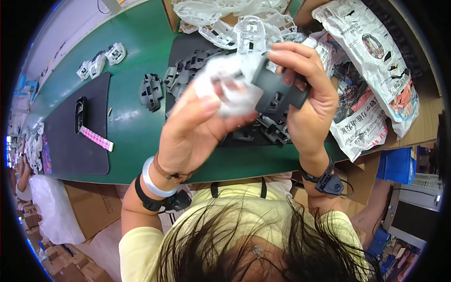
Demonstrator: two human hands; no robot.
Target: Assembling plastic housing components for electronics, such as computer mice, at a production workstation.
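Note:
In front of me, above the table, my right hand (305, 89) is closed round a dark grey moulded plastic part (275, 94) with cut-outs. Pressed against that part's left side is a white, cloth-like wad (228, 87), smeared by motion. My left hand (192, 122) grips the wad, its thumb on the near side and its other fingers mostly hidden. Below and behind both hands, a heap of similar dark grey parts (188, 68) lies on a black mat. A single dark part (151, 92) sits apart to the left of the heap.
White plastic shells (251, 35) fill a cardboard box at the far side. Printed plastic bags (371, 61) lie at the right. Several white parts (97, 65) rest at the far left of the green table (134, 136). A left-hand black mat (61, 136) bears a black holder (81, 115) and pink patterned strip (97, 139).

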